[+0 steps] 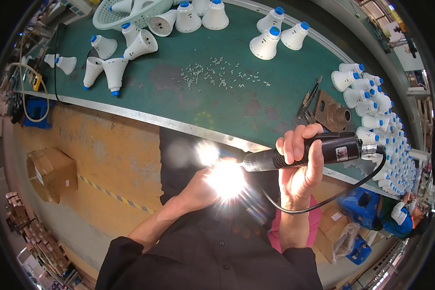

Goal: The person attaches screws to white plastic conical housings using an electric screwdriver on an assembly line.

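My right hand [300,153] is wrapped round a black electric screwdriver [319,152], which lies nearly level and points left. A black cable runs from its right end and loops below my wrist. The screwdriver's tip meets a dazzling white glare [225,180] at my left hand [200,189]. My left fingers are closed about something in that glare, but its shape is washed out. Beyond both hands, many small screws [212,72] lie scattered on the green bench top [154,104].
White cone-shaped housings with blue caps [265,44] stand on the bench, with many more packed at the right [372,106]. A pale green basket [123,17] sits at the back left. Pliers [310,99] lie beside a rusty metal block [331,111]. A cardboard box [50,174] rests on the floor.
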`<state>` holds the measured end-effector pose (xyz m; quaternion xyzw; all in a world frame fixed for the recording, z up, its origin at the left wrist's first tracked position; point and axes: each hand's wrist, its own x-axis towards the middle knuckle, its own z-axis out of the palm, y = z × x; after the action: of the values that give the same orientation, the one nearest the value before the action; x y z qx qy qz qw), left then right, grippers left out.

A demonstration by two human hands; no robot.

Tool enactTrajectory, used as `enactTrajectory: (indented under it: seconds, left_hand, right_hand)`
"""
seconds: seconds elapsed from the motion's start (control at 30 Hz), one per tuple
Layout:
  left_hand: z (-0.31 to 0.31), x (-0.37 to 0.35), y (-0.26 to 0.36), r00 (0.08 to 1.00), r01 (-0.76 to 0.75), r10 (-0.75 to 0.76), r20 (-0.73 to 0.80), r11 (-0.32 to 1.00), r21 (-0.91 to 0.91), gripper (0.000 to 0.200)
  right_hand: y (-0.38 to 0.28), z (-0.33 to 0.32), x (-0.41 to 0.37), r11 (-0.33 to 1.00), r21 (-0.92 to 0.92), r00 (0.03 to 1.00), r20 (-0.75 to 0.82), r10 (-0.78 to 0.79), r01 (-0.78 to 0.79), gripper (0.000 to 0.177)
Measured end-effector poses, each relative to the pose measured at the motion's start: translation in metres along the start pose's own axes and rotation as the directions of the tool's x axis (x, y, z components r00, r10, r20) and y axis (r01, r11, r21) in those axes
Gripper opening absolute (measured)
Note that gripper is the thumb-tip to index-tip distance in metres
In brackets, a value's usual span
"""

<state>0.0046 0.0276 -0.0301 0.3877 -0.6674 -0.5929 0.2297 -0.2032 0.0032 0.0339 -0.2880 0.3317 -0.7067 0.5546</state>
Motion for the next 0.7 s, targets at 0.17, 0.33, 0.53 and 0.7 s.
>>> enactTrajectory:
  seconds: [0.17, 0.33, 0.53, 0.7]
  left_hand:
    - [0.002, 0.001, 0.002, 0.999, -0.045, 0.045, -0.023, 0.999, -0.009, 0.020]
    - [-0.002, 0.003, 0.010, 0.998, 0.056, -0.054, 0.019, 0.982, -0.178, 0.029]
    - [0.001, -0.005, -0.010, 0.997, 0.014, -0.016, -0.070, 0.999, -0.038, 0.066]
    - [0.001, -0.004, -0.007, 0.992, 0.005, -0.004, -0.125, 1.000, 0.007, 0.060]
  right_hand:
    - [0.000, 0.002, -0.001, 1.000, -0.002, 0.999, -0.033, -0.012, 0.012, 0.023]
    - [0.000, 0.002, -0.001, 1.000, 0.015, 1.000, -0.012, -0.007, 0.008, 0.022]
    - [0.002, 0.003, -0.001, 0.997, 0.074, 1.000, 0.014, 0.011, -0.012, 0.020]
    - [0.004, 0.004, -0.001, 0.997, 0.072, 1.000, 0.027, -0.003, 0.001, 0.022]
